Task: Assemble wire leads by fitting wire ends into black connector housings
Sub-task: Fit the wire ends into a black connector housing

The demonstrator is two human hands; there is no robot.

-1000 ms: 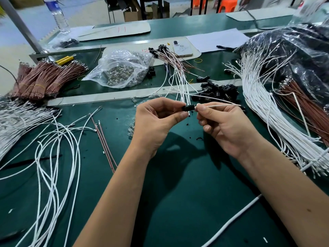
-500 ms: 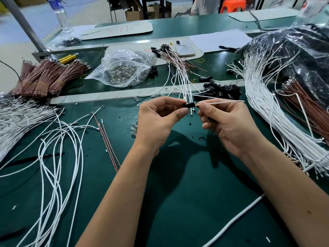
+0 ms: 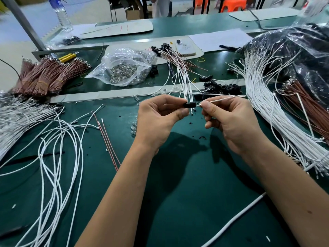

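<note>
Two bare hands meet at centre: our left hand [image 3: 158, 122] pinches a small black plastic connector housing [image 3: 189, 105], our right hand [image 3: 229, 125] pinches a thin white wire [image 3: 224, 99] at its three-o'clock end, loose black housings [image 3: 222, 87] beyond at one o'clock.

Above the green tabletop [image 3: 178, 202], the left hand [image 3: 156, 122] pinches a black connector housing [image 3: 190, 105] between thumb and fingers. The right hand [image 3: 229, 122] pinches a white wire [image 3: 224, 98], its end at the housing's right opening. Loose black housings [image 3: 222, 87] lie just behind; white wire bundles [image 3: 267, 107] lie along the right edge.
</note>
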